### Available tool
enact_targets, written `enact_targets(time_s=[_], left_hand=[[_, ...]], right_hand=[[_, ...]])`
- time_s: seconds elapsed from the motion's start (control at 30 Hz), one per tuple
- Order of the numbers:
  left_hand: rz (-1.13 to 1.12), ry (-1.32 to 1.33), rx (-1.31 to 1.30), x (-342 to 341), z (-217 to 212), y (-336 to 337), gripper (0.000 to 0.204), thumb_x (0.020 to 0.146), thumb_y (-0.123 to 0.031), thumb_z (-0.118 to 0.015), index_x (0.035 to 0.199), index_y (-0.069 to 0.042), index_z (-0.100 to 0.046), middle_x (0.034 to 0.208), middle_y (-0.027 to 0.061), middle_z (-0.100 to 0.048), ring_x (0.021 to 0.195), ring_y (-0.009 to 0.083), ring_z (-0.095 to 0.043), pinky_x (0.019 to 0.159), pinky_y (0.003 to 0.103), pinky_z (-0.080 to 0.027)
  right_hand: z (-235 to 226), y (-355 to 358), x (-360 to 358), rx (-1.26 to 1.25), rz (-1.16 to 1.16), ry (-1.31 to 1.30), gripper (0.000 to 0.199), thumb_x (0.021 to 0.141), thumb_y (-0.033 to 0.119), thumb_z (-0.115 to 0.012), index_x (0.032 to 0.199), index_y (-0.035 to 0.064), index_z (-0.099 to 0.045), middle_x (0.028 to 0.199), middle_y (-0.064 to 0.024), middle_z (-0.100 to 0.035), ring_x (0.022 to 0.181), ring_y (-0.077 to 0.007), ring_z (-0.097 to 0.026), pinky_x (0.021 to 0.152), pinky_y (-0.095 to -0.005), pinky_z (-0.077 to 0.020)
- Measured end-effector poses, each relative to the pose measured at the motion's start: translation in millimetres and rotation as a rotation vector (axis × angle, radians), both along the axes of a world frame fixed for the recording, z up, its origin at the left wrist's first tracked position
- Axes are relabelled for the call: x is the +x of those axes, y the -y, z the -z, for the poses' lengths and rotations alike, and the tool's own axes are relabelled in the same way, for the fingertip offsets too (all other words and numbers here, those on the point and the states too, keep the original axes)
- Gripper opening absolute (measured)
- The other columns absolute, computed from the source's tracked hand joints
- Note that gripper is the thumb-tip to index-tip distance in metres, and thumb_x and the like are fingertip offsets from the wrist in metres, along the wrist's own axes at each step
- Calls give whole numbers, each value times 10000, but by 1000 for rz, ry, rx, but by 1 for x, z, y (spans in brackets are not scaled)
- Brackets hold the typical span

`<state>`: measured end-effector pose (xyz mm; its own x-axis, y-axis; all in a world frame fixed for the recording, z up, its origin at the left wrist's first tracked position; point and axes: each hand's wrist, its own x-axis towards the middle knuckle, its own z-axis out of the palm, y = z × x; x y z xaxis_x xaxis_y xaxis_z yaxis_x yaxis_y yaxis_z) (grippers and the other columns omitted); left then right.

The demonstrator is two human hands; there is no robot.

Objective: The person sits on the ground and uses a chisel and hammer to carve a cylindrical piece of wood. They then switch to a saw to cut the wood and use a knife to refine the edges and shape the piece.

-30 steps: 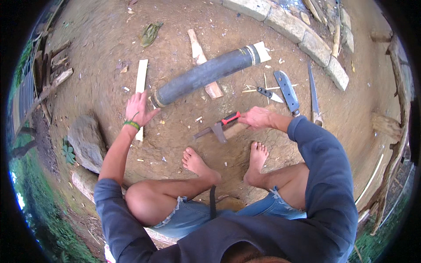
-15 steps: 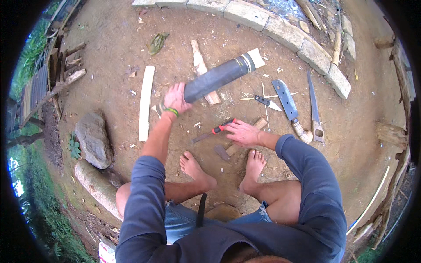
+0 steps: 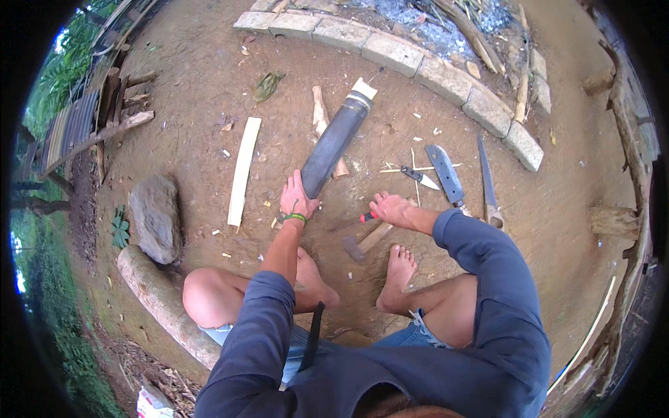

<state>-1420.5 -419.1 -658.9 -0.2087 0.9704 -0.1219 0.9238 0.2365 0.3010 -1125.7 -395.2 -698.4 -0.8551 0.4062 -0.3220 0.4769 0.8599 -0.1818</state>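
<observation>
You are sitting on a log (image 3: 157, 296) with your knees bent and both bare feet flat on the packed brown earth floor (image 3: 571, 202). Just ahead of your right foot lies a hammer with a pale wooden handle and a dark metal head (image 3: 364, 242), flat on the ground. Your right hand (image 3: 391, 207) rests beside its handle end, fingers loosely curled over a small red-handled tool (image 3: 367, 217); you cannot tell whether it is truly gripped. Your left hand (image 3: 298, 202), with a green band at the wrist, is closed around the near end of a long dark grey cylinder with a white far tip (image 3: 336, 141), which slants away from you over the ground. A pale split stick (image 3: 325, 125) lies under the cylinder. To the left of it lie a flat pale wooden slat (image 3: 244, 169) and, nearer, a rounded grey stone (image 3: 155, 217). To the right lie a small knife (image 3: 419, 177), a broad-bladed machete (image 3: 446, 174) and a narrow long blade (image 3: 487, 182), side by side. Farthest away, a curved row of grey stone blocks (image 3: 408, 54) edges a patch of ash.
</observation>
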Motion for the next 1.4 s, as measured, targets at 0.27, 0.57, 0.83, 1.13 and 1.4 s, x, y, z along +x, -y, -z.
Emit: enact_targets(time_s=[0.27,0.57,0.83,1.13,1.4], left_hand=[[-86,-6,-10,-20,3,66,1143,558,-140,-882,1509,-79,-250,1353,123,-484,1198,355,-510,993,437,-469],[-120,-72,-141,-34,5,111,1051,626,-94,-816,1506,-145,-244,1368,93,-460,1251,320,-493,1016,466,-439],[-276,134,-206,-23,7,88,800,616,-153,-847,1267,-114,-384,1286,124,-541,1221,348,-525,1033,507,-417],[-172,-111,-101,-2,13,104,1067,612,-137,-860,1501,-128,-269,1376,91,-460,1279,351,-464,1074,523,-373],[-185,-72,-157,-6,8,94,1030,611,-176,-858,1477,-155,-302,1359,102,-466,1276,347,-469,1060,524,-383]], right_hand=[[-159,-36,14,-164,123,318,254,815,185,-603,999,50,-714,949,-163,-718,967,-334,-687,795,-426,-554],[-339,23,-7,-94,483,101,243,827,155,-550,909,-3,-716,826,-282,-678,857,-426,-680,775,-490,-543],[-350,73,-29,-181,715,-154,262,894,210,-546,964,17,-709,864,-272,-675,911,-438,-657,827,-514,-512],[-333,61,-29,-90,694,-192,253,867,188,-540,984,24,-691,837,-251,-672,874,-424,-655,783,-517,-512],[-339,62,-23,-155,694,-227,222,811,142,-564,891,-16,-697,854,-270,-683,868,-430,-675,785,-499,-532]])
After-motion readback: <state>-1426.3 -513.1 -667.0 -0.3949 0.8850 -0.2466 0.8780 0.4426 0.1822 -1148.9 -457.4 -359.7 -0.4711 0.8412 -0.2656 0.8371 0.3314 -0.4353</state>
